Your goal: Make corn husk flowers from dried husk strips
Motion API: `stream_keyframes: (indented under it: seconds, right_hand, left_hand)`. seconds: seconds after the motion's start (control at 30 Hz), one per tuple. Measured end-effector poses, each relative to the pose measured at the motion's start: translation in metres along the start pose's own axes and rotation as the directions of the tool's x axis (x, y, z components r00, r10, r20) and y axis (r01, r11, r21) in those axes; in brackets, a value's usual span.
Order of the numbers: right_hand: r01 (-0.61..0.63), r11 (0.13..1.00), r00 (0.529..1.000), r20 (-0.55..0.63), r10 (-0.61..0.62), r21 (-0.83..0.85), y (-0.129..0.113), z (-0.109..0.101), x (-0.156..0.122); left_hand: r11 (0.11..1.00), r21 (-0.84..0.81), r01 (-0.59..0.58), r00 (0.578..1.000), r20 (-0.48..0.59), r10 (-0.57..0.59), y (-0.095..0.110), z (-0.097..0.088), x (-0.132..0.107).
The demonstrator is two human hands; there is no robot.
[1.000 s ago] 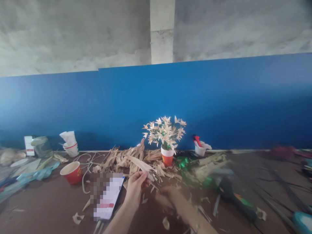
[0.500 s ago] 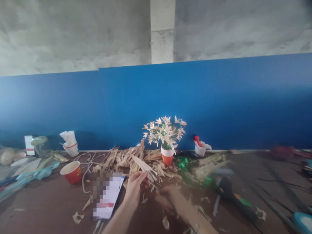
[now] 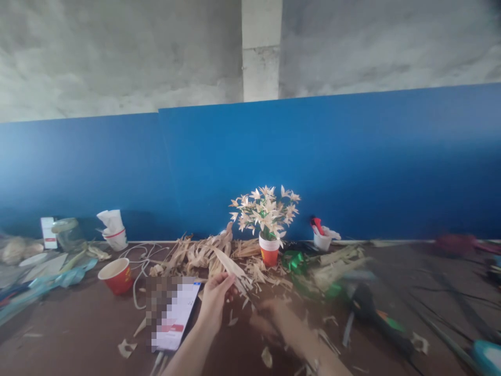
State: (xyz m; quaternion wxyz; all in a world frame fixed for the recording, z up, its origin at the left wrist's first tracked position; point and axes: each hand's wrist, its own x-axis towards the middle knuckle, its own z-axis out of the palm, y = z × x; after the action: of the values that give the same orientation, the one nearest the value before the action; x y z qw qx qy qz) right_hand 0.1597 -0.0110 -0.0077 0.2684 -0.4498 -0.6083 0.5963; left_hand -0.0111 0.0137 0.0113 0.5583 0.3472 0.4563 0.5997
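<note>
My left hand (image 3: 214,304) is closed in a pinch on a long pale strip of dried husk (image 3: 230,265) that slants up to the left, held a little above the brown table (image 3: 78,334). My right hand (image 3: 270,319) is just to its right, low over the table, with its fingers curled; motion blur hides what, if anything, is in them. Behind both hands lies a pile of dried husks (image 3: 203,253). A small red and white cup of pale husk flowers (image 3: 266,214) stands behind that.
A phone (image 3: 172,313) lies left of my left hand, with a red paper cup (image 3: 116,275) and a white cable (image 3: 136,271) beyond it. Green ribbon (image 3: 294,261), a glue gun (image 3: 371,313) and husk scraps lie to the right. A blue panel (image 3: 352,167) backs the table.
Almost nothing has moved. My left hand with the husk strip has shifted very slightly, and my right hand stays beside it.
</note>
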Motion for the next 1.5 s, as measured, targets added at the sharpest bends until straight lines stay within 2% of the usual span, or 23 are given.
stream_keyframes:
  seconds: [0.43,0.73,0.97,1.27,1.5]
  right_hand:
    - [-0.011,1.000,1.000,-0.002,0.011,-0.007,0.006,0.000,0.002]
    - [0.012,1.000,1.000,0.018,-0.011,-0.017,-0.002,-0.002,-0.003]
    - [-0.005,1.000,1.000,0.016,0.005,-0.019,-0.005,-0.002,-0.005]
    - [-0.014,1.000,1.000,0.024,0.014,-0.005,-0.005,-0.004,-0.006]
    - [-0.062,0.995,0.998,0.023,0.064,-0.083,-0.011,-0.006,-0.009]
  left_hand:
    - [1.000,0.009,0.001,1.000,0.002,-0.001,0.002,-0.001,0.002]
    - [1.000,0.003,0.031,0.999,0.037,-0.032,-0.001,-0.003,0.004]
    - [0.999,-0.019,0.048,0.997,0.069,-0.047,0.005,-0.002,0.001]
    - [0.997,0.024,0.079,0.994,0.072,-0.081,0.009,-0.006,0.002]
    - [0.993,0.094,0.076,0.987,0.131,-0.088,0.009,-0.012,0.005]
